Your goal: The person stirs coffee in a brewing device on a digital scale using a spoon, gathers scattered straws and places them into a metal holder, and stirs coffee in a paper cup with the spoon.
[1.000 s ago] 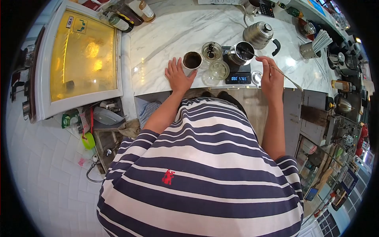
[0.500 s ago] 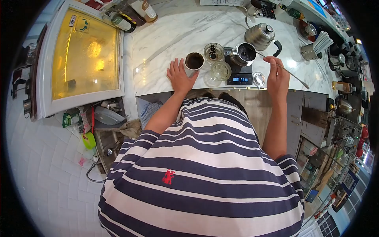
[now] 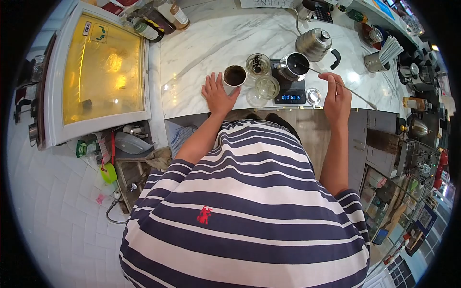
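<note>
My left hand (image 3: 219, 96) lies on the marble counter with its fingers spread, its thumb close to a white cup (image 3: 235, 76) of dark content. My right hand (image 3: 338, 98) pinches a long thin metal spoon (image 3: 356, 94), whose left end reaches into a steel pot (image 3: 286, 68) of dark liquid. Under the pot is a black scale (image 3: 290, 97) with a lit blue display. Between cup and pot stand a glass (image 3: 258, 63) with dark bits inside and an empty-looking glass (image 3: 266, 86). A small round metal item (image 3: 313, 97) sits right of the display.
Behind the pot stands a steel gooseneck kettle (image 3: 314, 44) with a black handle. A metal holder of straws (image 3: 377, 61) is at the right, and bottles (image 3: 146, 29) stand at the back left. A yellow-lit glass-fronted case (image 3: 103, 67) borders the counter's left side.
My right hand has shifted slightly right and lower with the spoon, whose angle has changed. The scale's displayed number has risen. My left hand has kept its place beside the cup.
</note>
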{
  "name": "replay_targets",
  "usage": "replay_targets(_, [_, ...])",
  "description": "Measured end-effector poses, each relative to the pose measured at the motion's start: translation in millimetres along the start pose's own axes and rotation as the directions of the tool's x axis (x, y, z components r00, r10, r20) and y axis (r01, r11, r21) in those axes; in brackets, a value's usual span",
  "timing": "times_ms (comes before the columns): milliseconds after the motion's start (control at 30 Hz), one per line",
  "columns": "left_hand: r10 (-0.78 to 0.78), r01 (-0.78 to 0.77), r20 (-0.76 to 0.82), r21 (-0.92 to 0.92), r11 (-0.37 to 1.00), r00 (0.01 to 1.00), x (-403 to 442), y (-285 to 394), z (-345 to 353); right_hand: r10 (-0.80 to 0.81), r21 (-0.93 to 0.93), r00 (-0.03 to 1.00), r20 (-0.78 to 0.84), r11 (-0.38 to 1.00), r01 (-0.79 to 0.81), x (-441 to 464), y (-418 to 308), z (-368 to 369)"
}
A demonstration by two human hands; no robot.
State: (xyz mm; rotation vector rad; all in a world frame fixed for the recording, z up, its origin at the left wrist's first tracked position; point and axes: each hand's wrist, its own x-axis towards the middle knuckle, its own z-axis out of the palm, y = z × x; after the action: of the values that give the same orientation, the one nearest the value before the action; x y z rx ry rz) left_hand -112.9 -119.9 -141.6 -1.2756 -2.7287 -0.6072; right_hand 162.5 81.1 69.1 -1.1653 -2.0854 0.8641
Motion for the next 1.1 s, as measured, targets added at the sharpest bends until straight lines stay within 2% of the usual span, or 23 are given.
replay_targets(200, [0.016,-0.016,-0.008,-0.008,1.000,1.000,-0.6,-2.6,1.6,-0.047,0.032,0.999,0.000,0.998,0.047,6.8,-2.1,13.1])
replay_targets(233, [0.014,-0.014,-0.006,0.000,1.000,1.000,-0.3,-2.5,1.7,-0.090,0.033,0.995,-0.042,0.995,0.092,7.7,1.2,12.6])
replay_targets(367, [0.004,-0.004,-0.004,0.008,1.000,1.000,-0.1,-0.7,0.7,-0.036,0.027,0.999,-0.036,0.999,0.037,3.4,6.0,1.5])
replay_targets(500, [0.009,-0.009,-0.011,0.001,1.000,1.000,-0.4,-1.1,2.8,-0.103,0.007,0.994,0.026,0.995,0.103,2.1,1.1,9.3])
replay_targets(700, [0.012,-0.012,-0.005,0.006,1.000,1.000,-0.5,-3.1,2.7,-0.120,0.042,0.993,-0.024,0.992,0.121,11.4,5.7,4.9])
replay_targets(833, [0.014,-0.014,0.001,0.021,1.000,1.000,1.0,-0.3,1.0,-0.096,0.063,0.993,0.065,0.994,0.092,4.3,2.2,2.2])
replay_targets(933, [0.013,-0.013,0.002,0.022,1.000,1.000,0.1,-1.4,2.8,-0.049,-0.003,0.993,0.108,0.999,0.049,6.1,-1.7,7.2])
replay_targets(1067, [0.000,0.000,0.002,0.028,1.000,1.000,1.3,-3.2,7.0,-0.092,0.104,0.996,-0.011,0.990,0.092,7.7,12.0,3.2])
replay_targets(1100, [-0.001,0.001,0.006,0.028,1.000,1.000,-0.9,-4.8,7.0,-0.070,0.097,0.997,0.023,0.993,0.067,5.0,13.8,1.0])
